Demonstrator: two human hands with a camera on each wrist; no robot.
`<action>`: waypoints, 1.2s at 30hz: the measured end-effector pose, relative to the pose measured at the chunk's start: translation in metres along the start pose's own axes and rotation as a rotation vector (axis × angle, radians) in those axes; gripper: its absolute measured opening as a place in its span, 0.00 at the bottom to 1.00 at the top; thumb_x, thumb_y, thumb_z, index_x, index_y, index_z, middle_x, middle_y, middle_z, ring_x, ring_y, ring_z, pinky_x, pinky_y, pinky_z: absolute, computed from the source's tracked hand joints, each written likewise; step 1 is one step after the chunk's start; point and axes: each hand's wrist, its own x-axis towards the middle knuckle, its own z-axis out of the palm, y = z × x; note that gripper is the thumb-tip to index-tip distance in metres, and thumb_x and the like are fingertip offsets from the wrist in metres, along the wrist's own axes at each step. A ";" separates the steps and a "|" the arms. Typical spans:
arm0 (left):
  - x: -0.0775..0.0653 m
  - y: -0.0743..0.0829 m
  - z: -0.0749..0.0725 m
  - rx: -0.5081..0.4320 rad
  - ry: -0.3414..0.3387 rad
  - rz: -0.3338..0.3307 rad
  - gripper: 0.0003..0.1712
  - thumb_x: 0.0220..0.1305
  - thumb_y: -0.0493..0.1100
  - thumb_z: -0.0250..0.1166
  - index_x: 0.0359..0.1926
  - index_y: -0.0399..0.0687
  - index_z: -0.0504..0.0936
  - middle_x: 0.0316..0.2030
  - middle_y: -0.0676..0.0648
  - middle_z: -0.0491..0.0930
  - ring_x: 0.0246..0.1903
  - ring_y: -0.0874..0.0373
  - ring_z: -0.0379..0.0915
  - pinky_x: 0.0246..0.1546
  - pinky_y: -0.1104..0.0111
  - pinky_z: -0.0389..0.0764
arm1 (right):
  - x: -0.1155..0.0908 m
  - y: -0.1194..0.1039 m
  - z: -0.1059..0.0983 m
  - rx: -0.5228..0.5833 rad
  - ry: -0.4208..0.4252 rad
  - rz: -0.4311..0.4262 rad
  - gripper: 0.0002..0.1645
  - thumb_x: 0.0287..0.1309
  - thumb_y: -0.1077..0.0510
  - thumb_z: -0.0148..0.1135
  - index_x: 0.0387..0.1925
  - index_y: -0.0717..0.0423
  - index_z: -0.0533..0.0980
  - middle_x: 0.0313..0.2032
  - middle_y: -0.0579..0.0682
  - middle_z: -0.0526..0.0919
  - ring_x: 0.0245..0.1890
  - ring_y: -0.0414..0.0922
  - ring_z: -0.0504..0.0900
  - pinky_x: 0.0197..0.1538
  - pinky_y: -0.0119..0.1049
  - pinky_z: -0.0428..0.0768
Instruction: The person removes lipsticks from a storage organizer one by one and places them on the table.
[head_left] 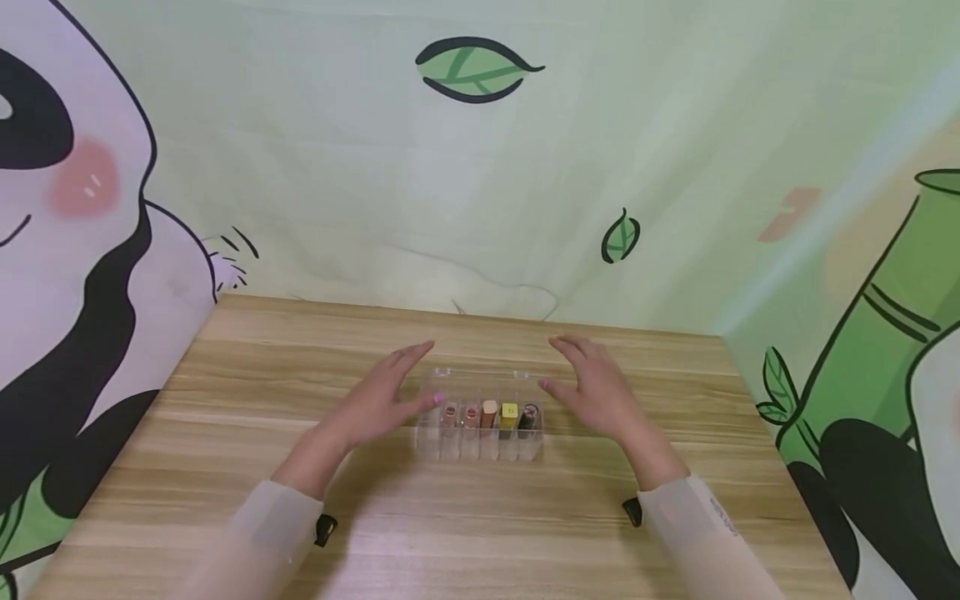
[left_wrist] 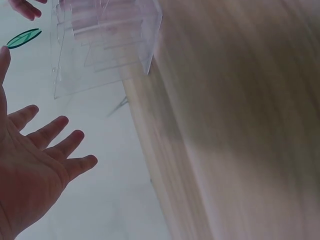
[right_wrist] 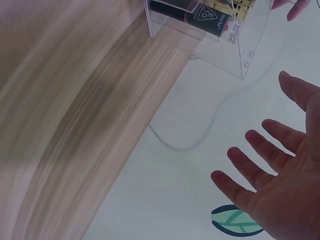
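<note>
A clear plastic lipstick organizer (head_left: 480, 452) stands on the table with a transparent lid raised at its back. Several lipsticks sit upright in its slots: two pinkish clear ones, a reddish-brown one, a yellow-capped lipstick (head_left: 509, 412) and a dark lipstick (head_left: 530, 417) at the right end. No lipstick shows in the leftmost slot. My left hand (head_left: 378, 398) hovers by the organizer's left side, fingers extended, thumb close to the box. On the other side my right hand (head_left: 597, 390) is held likewise. Both wrist views show the left palm (left_wrist: 35, 172) and right palm (right_wrist: 287, 182) holding nothing.
The wooden table (head_left: 480, 533) ends at the back against a pale green printed cloth (head_left: 337, 150) with leaves, pandas and bamboo. A thin cord-like line (right_wrist: 187, 149) runs down the cloth behind the table edge. Small black devices sit at both wrists.
</note>
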 end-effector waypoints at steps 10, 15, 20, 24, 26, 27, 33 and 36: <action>-0.010 -0.003 0.015 -0.108 -0.005 -0.056 0.56 0.63 0.67 0.69 0.83 0.71 0.46 0.83 0.41 0.47 0.80 0.34 0.47 0.74 0.33 0.54 | -0.011 0.000 0.008 0.058 0.023 -0.028 0.38 0.67 0.48 0.68 0.73 0.56 0.69 0.72 0.59 0.71 0.73 0.61 0.68 0.74 0.62 0.68; -0.013 -0.006 0.023 -0.153 0.011 -0.063 0.58 0.62 0.65 0.72 0.83 0.71 0.46 0.83 0.42 0.47 0.80 0.35 0.48 0.75 0.35 0.55 | -0.017 -0.002 0.014 0.065 0.028 -0.038 0.35 0.65 0.50 0.70 0.70 0.54 0.73 0.69 0.57 0.75 0.69 0.59 0.73 0.71 0.61 0.72; -0.015 -0.008 0.030 -0.188 0.022 -0.067 0.59 0.59 0.67 0.72 0.82 0.74 0.46 0.83 0.44 0.48 0.80 0.36 0.48 0.75 0.34 0.54 | -0.021 -0.002 0.020 0.095 0.037 -0.057 0.31 0.65 0.52 0.72 0.67 0.53 0.76 0.67 0.56 0.78 0.68 0.59 0.75 0.69 0.61 0.75; -0.017 -0.007 0.035 -0.220 0.025 -0.079 0.60 0.59 0.67 0.72 0.82 0.76 0.45 0.83 0.45 0.47 0.80 0.36 0.47 0.75 0.34 0.53 | -0.024 -0.003 0.025 0.117 0.036 -0.064 0.29 0.65 0.53 0.71 0.67 0.51 0.77 0.67 0.55 0.78 0.68 0.59 0.75 0.69 0.60 0.75; -0.018 -0.007 0.038 -0.243 0.027 -0.083 0.60 0.59 0.67 0.73 0.82 0.76 0.44 0.83 0.45 0.46 0.80 0.36 0.47 0.75 0.33 0.53 | -0.026 -0.004 0.027 0.124 0.040 -0.073 0.29 0.65 0.54 0.72 0.66 0.50 0.77 0.66 0.55 0.78 0.68 0.59 0.75 0.69 0.60 0.75; -0.018 -0.007 0.039 -0.256 0.028 -0.086 0.60 0.59 0.66 0.73 0.82 0.77 0.44 0.83 0.45 0.46 0.80 0.36 0.46 0.75 0.33 0.53 | -0.027 -0.004 0.028 0.129 0.042 -0.077 0.29 0.64 0.55 0.72 0.66 0.51 0.78 0.66 0.55 0.79 0.67 0.58 0.76 0.69 0.60 0.75; -0.018 -0.010 0.049 -0.329 0.033 -0.096 0.65 0.56 0.60 0.78 0.82 0.81 0.41 0.83 0.45 0.48 0.79 0.35 0.51 0.73 0.33 0.57 | -0.030 -0.009 0.035 0.125 0.066 -0.122 0.28 0.61 0.55 0.74 0.63 0.53 0.80 0.64 0.53 0.81 0.65 0.57 0.77 0.69 0.60 0.74; -0.016 -0.012 0.054 -0.354 0.034 -0.100 0.69 0.53 0.57 0.81 0.81 0.84 0.39 0.82 0.44 0.51 0.78 0.34 0.54 0.73 0.33 0.58 | -0.032 -0.011 0.037 0.112 0.070 -0.134 0.27 0.61 0.55 0.74 0.62 0.53 0.80 0.63 0.52 0.82 0.64 0.55 0.78 0.68 0.58 0.76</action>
